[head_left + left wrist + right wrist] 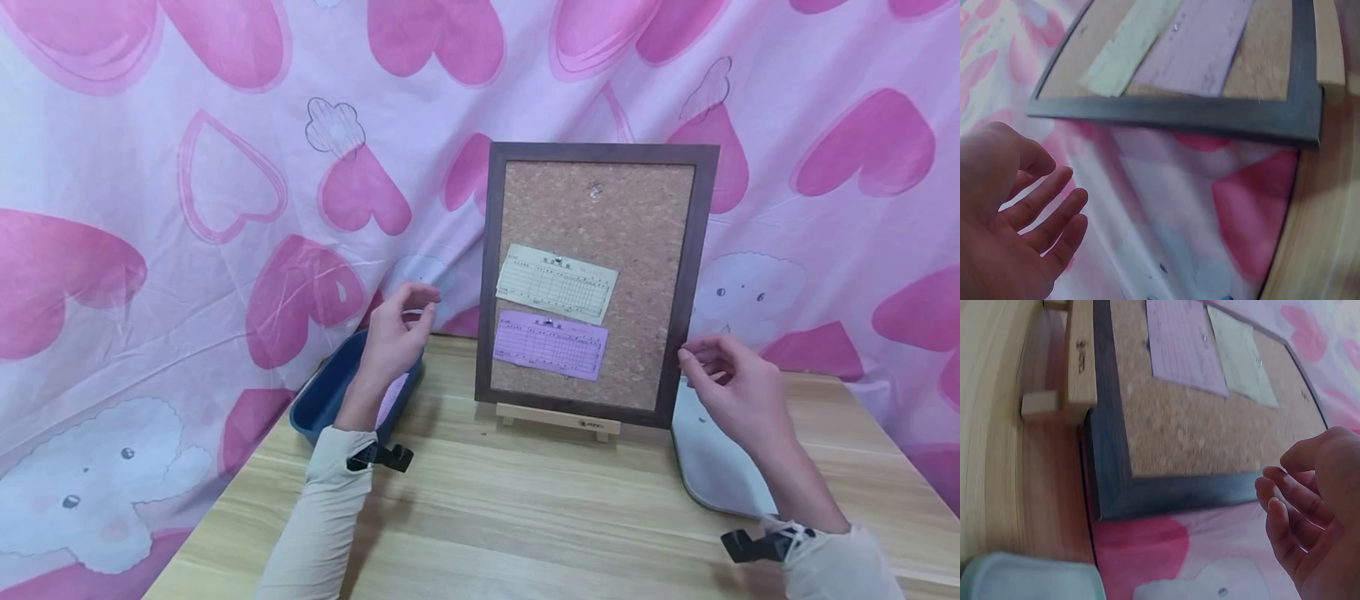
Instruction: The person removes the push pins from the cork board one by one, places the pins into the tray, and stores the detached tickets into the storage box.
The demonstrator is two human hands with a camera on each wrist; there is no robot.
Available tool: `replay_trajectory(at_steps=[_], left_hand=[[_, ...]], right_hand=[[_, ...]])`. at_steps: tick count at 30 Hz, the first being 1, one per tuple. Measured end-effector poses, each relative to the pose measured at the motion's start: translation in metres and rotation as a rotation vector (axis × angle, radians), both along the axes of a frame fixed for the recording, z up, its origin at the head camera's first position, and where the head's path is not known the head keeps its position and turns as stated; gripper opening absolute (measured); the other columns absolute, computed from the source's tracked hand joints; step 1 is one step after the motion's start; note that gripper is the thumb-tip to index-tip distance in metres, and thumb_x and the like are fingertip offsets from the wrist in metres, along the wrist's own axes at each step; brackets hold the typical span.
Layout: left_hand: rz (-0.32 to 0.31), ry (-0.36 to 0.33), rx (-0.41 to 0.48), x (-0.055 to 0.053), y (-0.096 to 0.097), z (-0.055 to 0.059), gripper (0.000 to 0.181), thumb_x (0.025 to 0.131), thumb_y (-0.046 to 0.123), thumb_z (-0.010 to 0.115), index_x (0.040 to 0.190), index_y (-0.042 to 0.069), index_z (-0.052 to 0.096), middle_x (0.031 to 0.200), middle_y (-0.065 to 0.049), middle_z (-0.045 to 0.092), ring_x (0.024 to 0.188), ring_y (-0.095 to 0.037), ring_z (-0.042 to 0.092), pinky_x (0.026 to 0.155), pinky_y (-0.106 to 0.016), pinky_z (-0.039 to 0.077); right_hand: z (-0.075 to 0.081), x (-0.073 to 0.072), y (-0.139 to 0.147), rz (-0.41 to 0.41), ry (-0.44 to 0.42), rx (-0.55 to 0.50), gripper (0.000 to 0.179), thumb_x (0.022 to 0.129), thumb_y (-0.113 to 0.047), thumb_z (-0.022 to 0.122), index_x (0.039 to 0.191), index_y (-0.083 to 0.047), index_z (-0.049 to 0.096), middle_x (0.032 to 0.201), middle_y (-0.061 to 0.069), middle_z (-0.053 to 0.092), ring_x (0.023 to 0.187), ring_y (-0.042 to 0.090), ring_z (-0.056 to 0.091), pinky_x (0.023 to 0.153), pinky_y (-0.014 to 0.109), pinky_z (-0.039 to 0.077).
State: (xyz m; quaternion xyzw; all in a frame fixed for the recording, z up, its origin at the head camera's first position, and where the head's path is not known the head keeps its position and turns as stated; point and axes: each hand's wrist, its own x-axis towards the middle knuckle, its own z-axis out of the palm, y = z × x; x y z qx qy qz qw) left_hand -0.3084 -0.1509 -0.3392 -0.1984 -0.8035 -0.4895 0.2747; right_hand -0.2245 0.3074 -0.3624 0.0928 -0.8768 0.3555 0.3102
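The left hand (pixel 392 340) hovers at nine o'clock from the corkboard (pixel 648 283), the right hand (pixel 744 393) at four, grips relaxed, holding nothing; a purple slip (pixel 551 350) hangs at seven.

1. The left hand (pixel 395 335) hid part of the dark blue plastic tray (pixel 318 402).
2. The right hand (pixel 738 390) covered part of the pale, round-cornered tray (pixel 712 460).
3. The pale green paper slip (pixel 557 285) and purple paper slip (pixel 551 346) bore print too small for me to read.
4. The dark-brown-framed cork board (pixel 641 242) ran off the left wrist view's top edge.
5. I couldn't tell whether the right hand touched it.
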Motion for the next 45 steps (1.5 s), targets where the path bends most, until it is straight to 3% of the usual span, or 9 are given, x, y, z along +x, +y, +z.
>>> replay_trajectory(at_steps=[8,12,17,21,25,28,36,40,45], left_hand=[[-0.085,-0.003,-0.044,0.005,0.029,0.004,0.023,0.104,0.009,0.067,0.126,0.008,0.071,0.127,-0.012,0.076,0.116,-0.03,0.074,0.1,-0.05,0.062],[-0.111,0.018,-0.05,0.003,0.035,0.006,0.024,0.103,0.005,0.068,0.127,0.006,0.07,0.128,-0.012,0.073,0.115,-0.03,0.074,0.098,-0.049,0.063],[-0.096,0.051,-0.032,0.0,0.041,0.006,0.024,0.101,0.004,0.07,0.126,0.006,0.071,0.137,-0.016,0.065,0.119,-0.038,0.07,0.097,-0.056,0.062],[-0.103,0.037,-0.03,-0.006,0.05,0.007,0.025,0.103,0.011,0.07,0.127,0.006,0.071,0.148,-0.02,0.057,0.126,-0.04,0.064,0.101,-0.058,0.06],[-0.087,0.046,-0.071,-0.017,0.061,0.013,0.027,0.104,0.017,0.069,0.129,0.008,0.07,0.154,-0.021,0.052,0.133,-0.034,0.06,0.108,-0.055,0.056],[-0.063,0.069,-0.098,-0.024,0.068,0.02,0.03,0.103,0.017,0.07,0.132,0.009,0.069,0.157,-0.019,0.051,0.135,-0.032,0.058,0.11,-0.054,0.054],[-0.039,0.108,-0.166,-0.039,0.086,0.031,0.049,0.101,0.016,0.068,0.148,0.008,0.059,0.162,-0.02,0.043,0.148,-0.031,0.047,0.121,-0.048,0.045],[-0.017,0.083,-0.19,-0.042,0.092,0.031,0.047,0.101,0.02,0.067,0.147,0.011,0.058,0.166,-0.019,0.036,0.156,-0.031,0.038,0.127,-0.05,0.037],[-0.004,0.042,-0.18,-0.042,0.095,0.029,0.042,0.102,0.023,0.066,0.14,0.008,0.059,0.168,-0.018,0.033,0.157,-0.034,0.038,0.128,-0.052,0.036]], right_hand=[[0.002,0.0,-0.021,0.073,0.043,0.002,0.014,0.098,-0.01,0.078,0.112,-0.01,0.076,0.09,0.007,0.078,0.076,-0.009,0.062,0.067,0.009,0.05],[0.004,-0.003,-0.034,0.083,0.031,0.037,0.013,0.099,-0.012,0.077,0.112,-0.012,0.075,0.091,0.004,0.077,0.075,0.001,0.061,0.064,0.013,0.049],[0.016,-0.015,-0.054,0.121,0.07,0.113,0.015,0.099,-0.011,0.076,0.115,-0.011,0.076,0.1,0.006,0.074,0.072,0.018,0.062,0.061,0.018,0.049],[0.03,-0.028,-0.069,0.161,0.104,0.165,0.02,0.098,-0.008,0.077,0.117,-0.007,0.075,0.109,0.01,0.075,0.088,0.023,0.069,0.072,0.03,0.061],[0.043,-0.038,-0.079,0.179,0.072,0.184,0.024,0.098,-0.008,0.076,0.122,-0.004,0.073,0.114,0.013,0.075,0.102,0.028,0.071,0.083,0.048,0.064],[0.051,-0.046,-0.084,0.2,0.029,0.168,0.028,0.1,-0.011,0.073,0.126,-0.003,0.071,0.119,0.015,0.075,0.103,0.032,0.076,0.087,0.054,0.064],[0.064,-0.067,-0.096,0.169,-0.008,0.212,0.039,0.102,-0.019,0.072,0.14,-0.007,0.067,0.119,0.013,0.074,0.093,0.027,0.071,0.08,0.045,0.059],[0.07,-0.078,-0.103,0.16,-0.013,0.239,0.041,0.102,-0.019,0.072,0.14,-0.005,0.068,0.117,0.013,0.075,0.096,0.028,0.073,0.082,0.045,0.06],[0.078,-0.085,-0.114,0.179,-0.04,0.215,0.041,0.101,-0.019,0.072,0.14,-0.005,0.068,0.117,0.014,0.075,0.101,0.03,0.075,0.087,0.049,0.062]])
